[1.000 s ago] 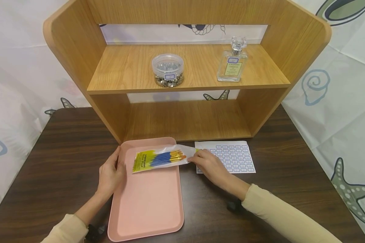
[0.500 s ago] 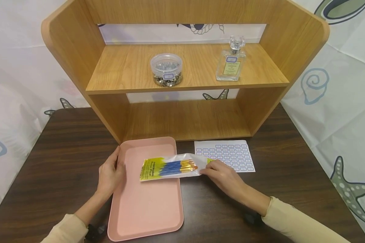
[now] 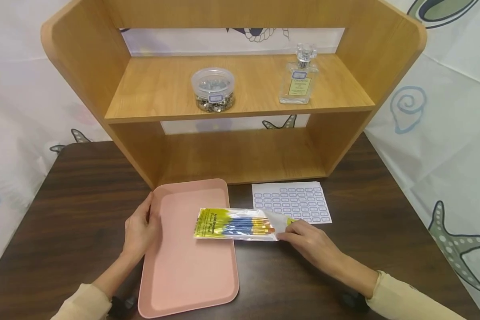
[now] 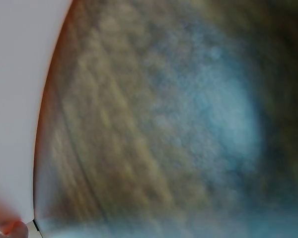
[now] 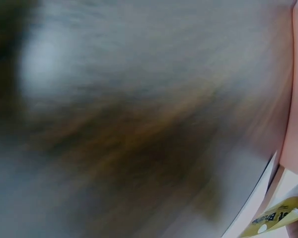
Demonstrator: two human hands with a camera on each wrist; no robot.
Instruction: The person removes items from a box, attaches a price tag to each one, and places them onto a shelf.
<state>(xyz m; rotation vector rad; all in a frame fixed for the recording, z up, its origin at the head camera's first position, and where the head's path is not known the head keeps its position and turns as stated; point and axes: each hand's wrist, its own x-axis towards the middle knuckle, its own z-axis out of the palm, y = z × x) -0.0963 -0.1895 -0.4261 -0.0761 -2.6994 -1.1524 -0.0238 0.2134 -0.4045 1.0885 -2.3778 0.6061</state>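
My right hand [image 3: 314,246] pinches the clear end of a plastic packet of paintbrushes [image 3: 240,226]. Blue handles and gold ferrules show through the plastic, and the packet's yellow-green printed end lies over the pink tray [image 3: 188,284]. In the right wrist view, part of the yellow packet [image 5: 275,218] appears at the lower right corner. My left hand [image 3: 141,229] grips the tray's left rim, its thumb on the inner side; the fingers beneath are hidden. The left wrist view is mostly blurred table, with a pale strip of tray [image 4: 15,109] at its left.
A wooden shelf [image 3: 240,153] stands behind the tray. Its upper board carries a round clear jar [image 3: 214,90] of metal bits and a glass perfume bottle [image 3: 298,82], both labelled. On the dark table [image 3: 80,191], a sheet of blue-bordered labels [image 3: 300,200] lies partly behind the packet.
My right hand has drawn the packet rightward and toward me, and the packet now lies more level across the tray's right rim. My left hand keeps its place on the tray.
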